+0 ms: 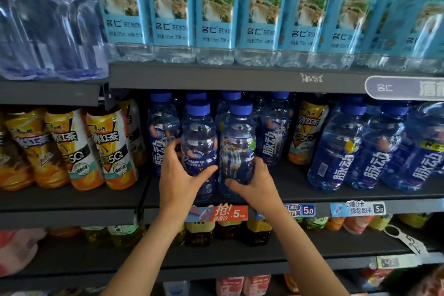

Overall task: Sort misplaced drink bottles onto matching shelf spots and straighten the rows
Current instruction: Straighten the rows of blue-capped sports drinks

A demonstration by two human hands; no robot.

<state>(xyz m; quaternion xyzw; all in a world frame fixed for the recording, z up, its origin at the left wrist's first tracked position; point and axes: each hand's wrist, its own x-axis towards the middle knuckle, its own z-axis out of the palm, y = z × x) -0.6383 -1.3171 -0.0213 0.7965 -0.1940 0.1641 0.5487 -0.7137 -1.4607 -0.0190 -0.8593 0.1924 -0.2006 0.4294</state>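
Left hand [179,175] grip wrapped round left blue-capped bottle [199,149], thumb across its front. Right hand [257,185] grip curled round base of right blue-capped bottle [237,149]. Both upright, side by side at middle shelf [312,196] front edge. Stray orange tea bottle [306,132] among blue ones further right.

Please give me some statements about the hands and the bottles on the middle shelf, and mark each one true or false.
1. The left hand grips a blue-capped bottle. True.
2. The right hand is empty. False: it holds a second blue-capped bottle.
3. An iced tea bottle stands among the blue bottles. True.
4. The top shelf holds orange juice. False: it holds light-blue-labelled water bottles.
5. Both gripped bottles lie flat. False: they stand upright.
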